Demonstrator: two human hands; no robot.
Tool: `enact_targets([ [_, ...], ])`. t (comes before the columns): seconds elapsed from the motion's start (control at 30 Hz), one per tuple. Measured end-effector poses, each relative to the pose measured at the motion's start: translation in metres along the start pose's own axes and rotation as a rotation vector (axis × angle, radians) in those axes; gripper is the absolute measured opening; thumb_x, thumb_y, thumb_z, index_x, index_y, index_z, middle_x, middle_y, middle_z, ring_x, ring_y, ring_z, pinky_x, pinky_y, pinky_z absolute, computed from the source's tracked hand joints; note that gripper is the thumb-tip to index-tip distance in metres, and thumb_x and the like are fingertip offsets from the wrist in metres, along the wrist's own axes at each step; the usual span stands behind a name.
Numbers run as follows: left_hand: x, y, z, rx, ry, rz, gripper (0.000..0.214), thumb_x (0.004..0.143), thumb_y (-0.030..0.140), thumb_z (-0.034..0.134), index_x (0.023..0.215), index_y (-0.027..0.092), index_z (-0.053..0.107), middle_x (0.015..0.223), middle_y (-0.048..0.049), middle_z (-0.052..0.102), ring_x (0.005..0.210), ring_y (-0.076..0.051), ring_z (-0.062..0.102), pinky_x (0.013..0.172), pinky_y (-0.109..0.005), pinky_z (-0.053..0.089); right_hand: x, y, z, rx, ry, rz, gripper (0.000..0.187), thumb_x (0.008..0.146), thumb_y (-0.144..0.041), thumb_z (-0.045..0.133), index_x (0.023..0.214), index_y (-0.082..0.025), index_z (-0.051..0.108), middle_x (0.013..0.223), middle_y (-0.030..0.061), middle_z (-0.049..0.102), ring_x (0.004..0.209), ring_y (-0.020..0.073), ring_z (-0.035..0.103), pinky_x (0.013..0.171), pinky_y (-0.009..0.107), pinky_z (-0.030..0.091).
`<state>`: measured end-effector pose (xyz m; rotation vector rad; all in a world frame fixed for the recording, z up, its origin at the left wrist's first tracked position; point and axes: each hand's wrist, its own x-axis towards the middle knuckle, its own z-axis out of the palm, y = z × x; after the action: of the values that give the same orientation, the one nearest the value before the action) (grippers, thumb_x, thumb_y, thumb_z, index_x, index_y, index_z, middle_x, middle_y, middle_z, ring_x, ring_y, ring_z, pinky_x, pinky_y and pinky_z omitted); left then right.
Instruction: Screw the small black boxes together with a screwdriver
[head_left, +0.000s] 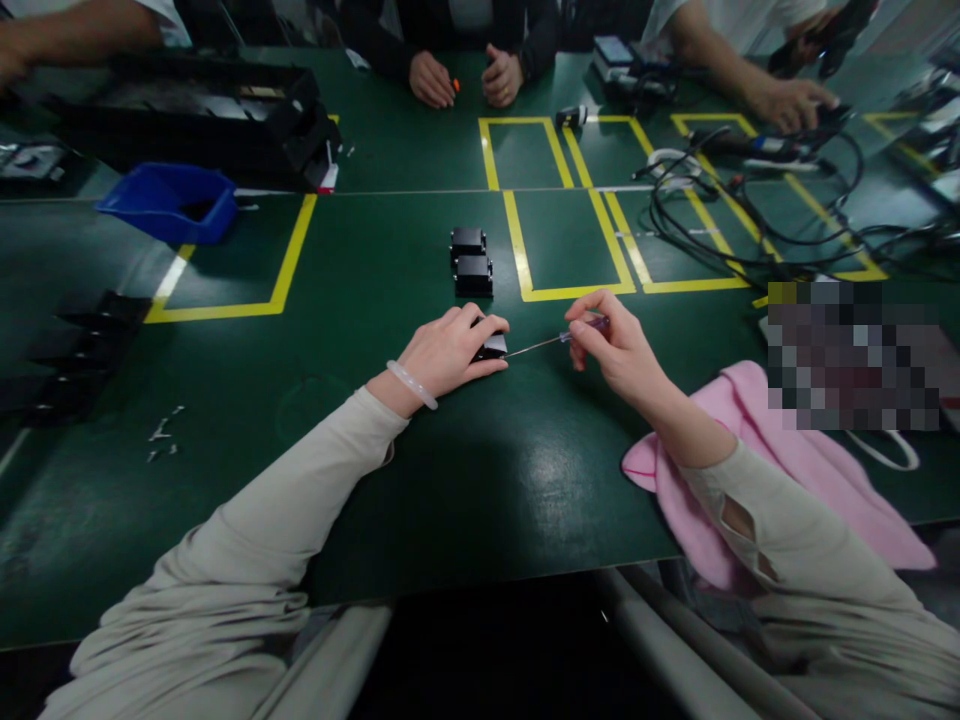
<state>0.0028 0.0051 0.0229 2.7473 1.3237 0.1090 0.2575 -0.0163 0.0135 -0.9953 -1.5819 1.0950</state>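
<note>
My left hand point(450, 352) is closed over a small black block point(493, 347) that rests on the green table point(465, 480), fingers wrapped round it. My right hand point(611, 345) pinches a thin screwdriver point(551, 341) by its translucent handle, and the metal tip points left, touching the side of the block. Two more black blocks point(471, 262) sit stacked end to end just beyond my hands.
A pink cloth point(757, 470) lies under my right forearm. A blue bin point(169, 202) and black trays point(202, 110) stand far left; small screws point(161, 435) lie near left. Tangled cables point(750, 210) are at the right. Other people's hands point(465, 78) rest at the far edge.
</note>
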Motion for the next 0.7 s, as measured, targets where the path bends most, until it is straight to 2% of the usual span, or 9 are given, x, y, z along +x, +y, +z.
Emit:
enact_targets([
  [0.17, -0.0003, -0.0002, 0.0004, -0.005, 0.009, 0.004, 0.046, 0.099, 0.049, 0.061, 0.136, 0.024, 0.054, 0.123, -0.0105, 0.059, 0.110, -0.027, 0.060, 0.078, -0.032, 0.050, 0.0004, 0.0010, -0.0004, -0.027, -0.009, -0.026, 0.032, 0.099, -0.051, 0.062, 0.087, -0.023, 0.052, 0.056, -0.0078, 0.051, 0.047, 0.0093, 0.051, 0.050, 0.025, 0.042],
  [0.33, -0.0006, -0.0002, 0.0002, -0.003, 0.004, 0.000, 0.046, 0.099, 0.049, 0.062, 0.137, 0.024, 0.054, 0.123, -0.0103, 0.059, 0.110, -0.026, 0.060, 0.079, -0.033, 0.050, 0.0002, 0.0006, 0.0001, -0.029, 0.004, -0.036, 0.028, 0.096, -0.048, 0.067, 0.098, -0.023, 0.054, 0.064, -0.0076, 0.055, 0.050, 0.0093, 0.055, 0.051, 0.025, 0.042],
  [0.43, -0.0005, -0.0001, 0.0000, -0.004, 0.004, -0.006, 0.046, 0.099, 0.049, 0.062, 0.137, 0.024, 0.054, 0.123, -0.0100, 0.059, 0.111, -0.026, 0.060, 0.079, -0.032, 0.050, 0.0001, -0.0002, 0.0001, -0.029, -0.006, -0.024, 0.029, 0.097, -0.049, 0.066, 0.093, -0.022, 0.055, 0.061, -0.0074, 0.054, 0.049, 0.0092, 0.054, 0.051, 0.025, 0.043],
  [0.53, -0.0005, -0.0001, 0.0000, -0.001, 0.005, -0.002, 0.046, 0.099, 0.049, 0.061, 0.137, 0.025, 0.054, 0.123, -0.0099, 0.059, 0.111, -0.026, 0.060, 0.079, -0.033, 0.050, 0.0001, -0.0003, 0.0002, -0.021, -0.016, -0.010, 0.033, 0.099, -0.052, 0.062, 0.086, -0.022, 0.055, 0.052, -0.0092, 0.046, 0.044, 0.0089, 0.050, 0.047, 0.025, 0.040],
  [0.6, -0.0006, -0.0003, 0.0003, 0.001, 0.007, -0.001, 0.045, 0.099, 0.049, 0.060, 0.137, 0.025, 0.054, 0.123, -0.0099, 0.059, 0.111, -0.026, 0.060, 0.079, -0.032, 0.050, 0.0001, 0.0001, 0.0002, -0.002, -0.018, -0.002, 0.033, 0.098, -0.053, 0.063, 0.088, -0.023, 0.055, 0.051, -0.0100, 0.044, 0.043, 0.0090, 0.049, 0.046, 0.025, 0.039],
  [0.7, -0.0008, -0.0005, 0.0007, -0.004, 0.006, -0.001, 0.046, 0.099, 0.049, 0.061, 0.137, 0.025, 0.054, 0.124, -0.0100, 0.059, 0.112, -0.026, 0.060, 0.078, -0.032, 0.050, 0.0002, 0.0003, -0.0002, 0.011, -0.017, -0.011, 0.033, 0.096, -0.054, 0.066, 0.095, -0.024, 0.054, 0.055, -0.0094, 0.050, 0.046, 0.0096, 0.052, 0.048, 0.025, 0.042],
])
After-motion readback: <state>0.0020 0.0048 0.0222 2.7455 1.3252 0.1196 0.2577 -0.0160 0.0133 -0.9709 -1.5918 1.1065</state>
